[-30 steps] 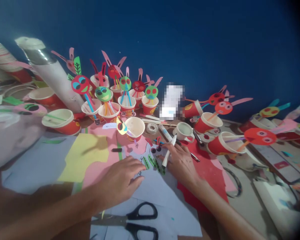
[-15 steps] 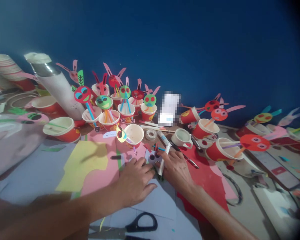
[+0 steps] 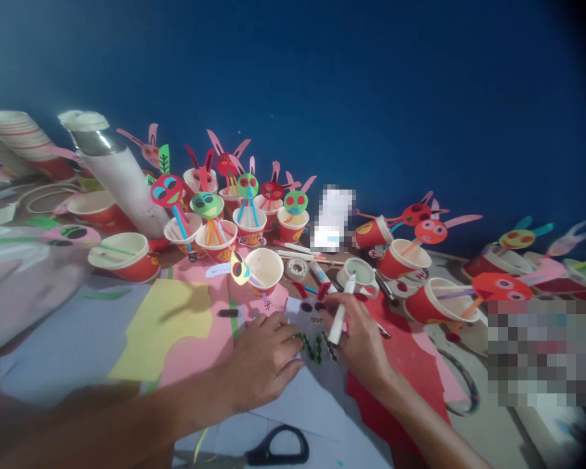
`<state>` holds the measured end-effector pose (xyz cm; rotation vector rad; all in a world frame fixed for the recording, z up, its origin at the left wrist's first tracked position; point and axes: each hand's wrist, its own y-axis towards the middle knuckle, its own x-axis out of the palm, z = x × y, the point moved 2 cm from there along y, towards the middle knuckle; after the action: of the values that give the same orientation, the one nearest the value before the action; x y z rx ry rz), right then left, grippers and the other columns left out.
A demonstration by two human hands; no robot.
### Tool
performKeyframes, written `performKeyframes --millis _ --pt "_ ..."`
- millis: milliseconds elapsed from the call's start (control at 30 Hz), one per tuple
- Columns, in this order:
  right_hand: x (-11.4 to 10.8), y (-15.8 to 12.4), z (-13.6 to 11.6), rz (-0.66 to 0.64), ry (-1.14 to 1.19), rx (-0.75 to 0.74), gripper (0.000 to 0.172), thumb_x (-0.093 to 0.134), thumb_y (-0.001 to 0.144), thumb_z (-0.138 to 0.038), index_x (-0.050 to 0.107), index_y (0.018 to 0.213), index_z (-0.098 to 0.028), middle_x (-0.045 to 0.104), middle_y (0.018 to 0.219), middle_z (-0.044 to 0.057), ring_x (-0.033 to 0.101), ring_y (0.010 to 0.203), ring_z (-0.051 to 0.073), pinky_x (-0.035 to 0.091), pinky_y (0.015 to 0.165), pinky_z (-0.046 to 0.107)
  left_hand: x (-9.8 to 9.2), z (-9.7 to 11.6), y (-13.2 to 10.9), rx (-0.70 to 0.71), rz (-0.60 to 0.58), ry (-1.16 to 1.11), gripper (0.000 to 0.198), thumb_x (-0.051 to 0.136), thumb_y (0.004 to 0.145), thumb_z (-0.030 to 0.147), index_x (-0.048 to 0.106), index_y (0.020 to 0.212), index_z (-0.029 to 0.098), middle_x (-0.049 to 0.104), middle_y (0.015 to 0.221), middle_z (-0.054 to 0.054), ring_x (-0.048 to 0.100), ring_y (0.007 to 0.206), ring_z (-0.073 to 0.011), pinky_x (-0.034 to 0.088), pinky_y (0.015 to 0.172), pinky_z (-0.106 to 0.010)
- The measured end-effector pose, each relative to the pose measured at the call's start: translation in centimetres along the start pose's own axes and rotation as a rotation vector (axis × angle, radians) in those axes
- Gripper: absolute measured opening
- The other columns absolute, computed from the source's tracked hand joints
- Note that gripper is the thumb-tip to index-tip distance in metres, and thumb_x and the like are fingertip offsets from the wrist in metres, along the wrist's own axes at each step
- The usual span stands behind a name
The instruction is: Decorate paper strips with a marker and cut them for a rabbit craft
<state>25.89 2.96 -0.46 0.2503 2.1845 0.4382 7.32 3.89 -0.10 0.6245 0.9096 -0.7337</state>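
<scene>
My right hand [image 3: 359,342] is shut on a white marker pen [image 3: 342,317], held like a pen with its lower end over a small paper cutout [image 3: 312,335]. The cutout has dark eye spots and green patterned strips [image 3: 317,348]. My left hand [image 3: 264,365] rests flat beside it on white paper, fingertips by the green strips and holding nothing. Black-handled scissors [image 3: 278,448] lie below, mostly cut off by the frame's bottom edge. Pink, yellow and red paper sheets [image 3: 176,332] spread under and around both hands.
Red paper cups [image 3: 219,241] with paper faces on coloured straws crowd the back of the table against a blue wall [image 3: 293,71]. A tape roll [image 3: 297,268], a glue stick [image 3: 321,275] and a white mug [image 3: 356,273] stand just beyond my hands. A blurred patch covers the right side.
The marker has gone from lying across my right fingers to standing upright in my grip. My hands have drawn closer together, and the view has tilted, pushing the scissors mostly out of frame.
</scene>
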Motion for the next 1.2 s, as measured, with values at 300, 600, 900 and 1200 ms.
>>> performKeyframes --millis 300,600,900,1200 --pt "0.0 -0.9 -4.2 -0.042 0.515 0.312 0.015 0.061 0.078 -0.026 0.051 0.089 -0.023 0.060 0.071 -0.002 0.060 0.057 0.013 0.049 0.051 0.022 -2.0 -0.5 -2.7 -0.627 -0.048 -1.013 0.022 0.058 0.080 0.035 0.061 0.088 0.014 0.060 0.080 -0.002 0.052 0.069 -0.0125 0.039 0.061 -0.024" --pt "2.4 -2.8 -5.3 -0.183 0.681 0.451 0.017 0.061 0.076 -0.027 0.050 0.087 -0.022 0.056 0.070 -0.002 0.056 0.057 0.012 0.048 0.052 0.023 -0.4 -2.2 -3.5 -0.696 0.022 -1.109 0.028 0.060 0.074 0.039 0.046 0.063 0.016 0.036 0.055 0.006 0.031 0.052 -0.0073 0.021 0.049 -0.022" --pt "3.2 -3.1 -4.6 -0.246 0.739 0.428 0.014 0.058 0.078 -0.030 0.047 0.085 -0.024 0.052 0.072 -0.003 0.051 0.058 0.011 0.043 0.050 0.022 -0.2 -2.3 -3.5 -0.710 -0.030 -1.129 0.026 0.059 0.072 0.038 0.049 0.065 0.015 0.039 0.057 0.005 0.035 0.053 -0.0082 0.024 0.050 -0.023" --pt "3.3 -3.8 -4.9 -0.250 0.635 0.344 0.012 0.055 0.082 -0.029 0.046 0.089 -0.024 0.053 0.075 -0.002 0.055 0.064 0.014 0.046 0.054 0.026 -1.0 -1.9 -3.4 -0.718 -0.045 -1.121 0.019 0.056 0.075 0.033 0.050 0.068 0.016 0.042 0.058 0.005 0.038 0.053 -0.0080 0.027 0.049 -0.021"
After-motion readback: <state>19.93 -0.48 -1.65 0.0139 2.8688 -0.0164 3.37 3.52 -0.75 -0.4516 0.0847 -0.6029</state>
